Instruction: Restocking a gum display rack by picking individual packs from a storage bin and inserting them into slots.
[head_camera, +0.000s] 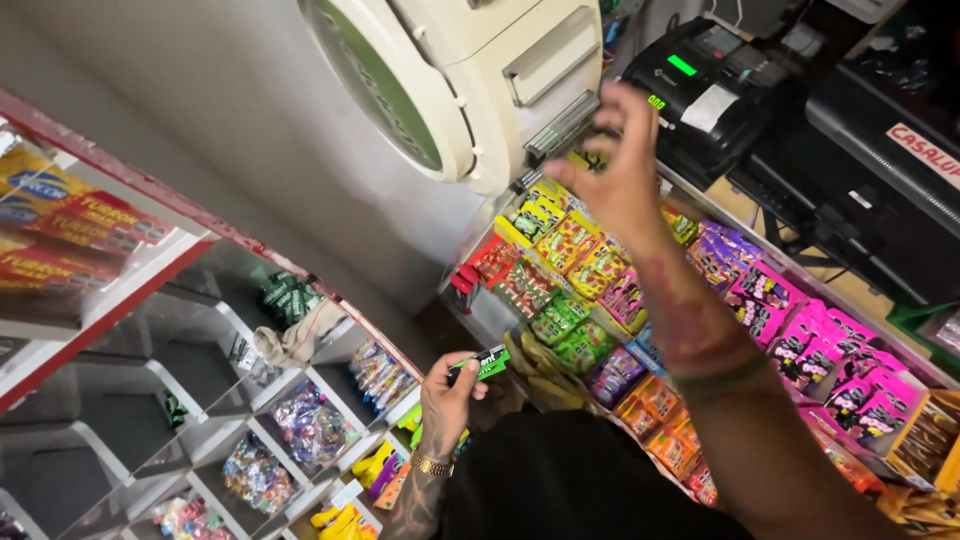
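small green and black packet (489, 362), just below centre of view, pinched between thumb and fingers of left hand (448, 400), fingers clenched around its lower end. gold watch band (432, 466) at that wrist, tattooed forearm running down toward 6 o'clock. right hand (612, 170) raised at 1 o'clock from the packet, fingers spread and released, grasping nothing, fingertips near the lower edge of a cream-coloured machine (470, 80) with a round green-rimmed face at 12 o'clock. under the right forearm, slanted display rack (480, 305) of bright candy packs: yellow, red and green near the middle, pink and purple toward 3 o'clock, orange toward 5 o'clock. black receipt printer (705, 95) with a lit green display at 1 o'clock. grid of glass-fronted compartments (190, 390) at 8 o'clock, holding wrapped sweets. red and yellow boxes (70, 240) on a shelf at 9 o'clock.
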